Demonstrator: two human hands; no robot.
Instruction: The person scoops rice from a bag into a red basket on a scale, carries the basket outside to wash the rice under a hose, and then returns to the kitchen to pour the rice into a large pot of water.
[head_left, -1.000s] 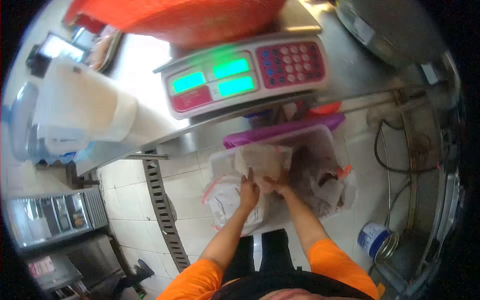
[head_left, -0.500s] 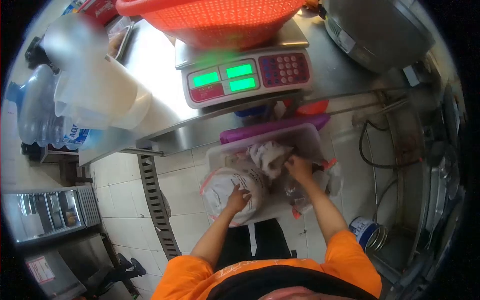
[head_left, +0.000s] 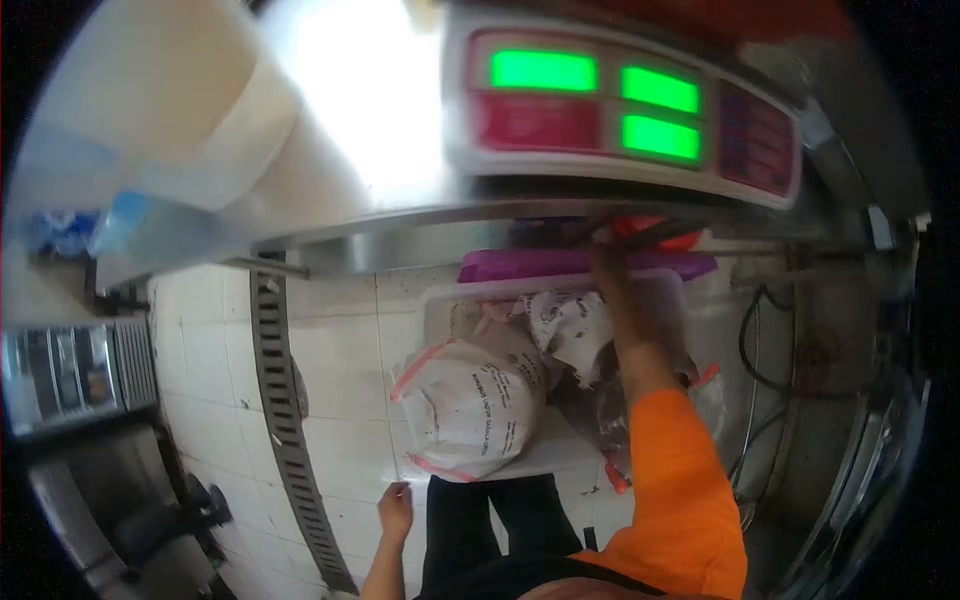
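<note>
Head view: left hand (head_left: 396, 508) just outside tub's (head_left: 565, 455) near-left corner, fingers bent, grip cannot be told. White sack (head_left: 480, 405) fills tub's left part; crumpled printed bag (head_left: 572, 332) beside it, mid-tub. Right hand (head_left: 608, 264) at tub's far rim by purple lid (head_left: 520, 266), grip unclear. Scale (head_left: 540, 122) past tub, displays lit.

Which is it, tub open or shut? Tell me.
Open: no lid covers the tub, and a white bag shows inside.
</note>
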